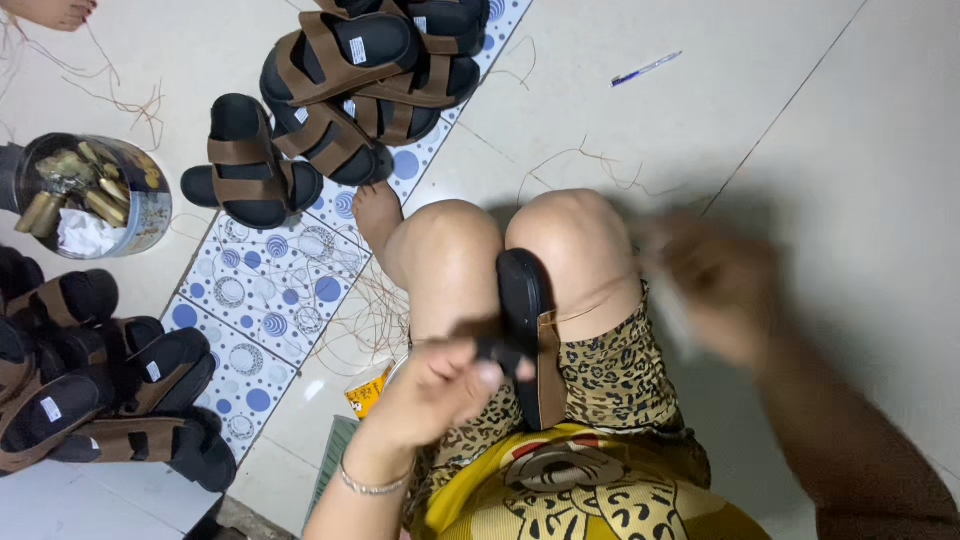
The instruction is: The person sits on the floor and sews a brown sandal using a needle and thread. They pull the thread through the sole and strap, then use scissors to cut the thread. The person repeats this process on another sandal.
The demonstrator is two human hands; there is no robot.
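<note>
A black sandal with a brown strap [524, 330] stands on edge, clamped between my two knees. My left hand [440, 385] pinches the sandal's black strap end near its lower part. My right hand [715, 285] is off to the right of my right knee, blurred by motion. A thin tan thread [600, 295] runs from the sandal across my right thigh toward the right hand; whether those fingers hold it I cannot tell.
Piles of black and brown sandals lie at the top [370, 70] and at the left [90, 390]. A round tin of spools [90, 195] stands at the left. A blue-dotted tile strip [270, 300], loose threads and a blue pen [645, 68] lie on the floor.
</note>
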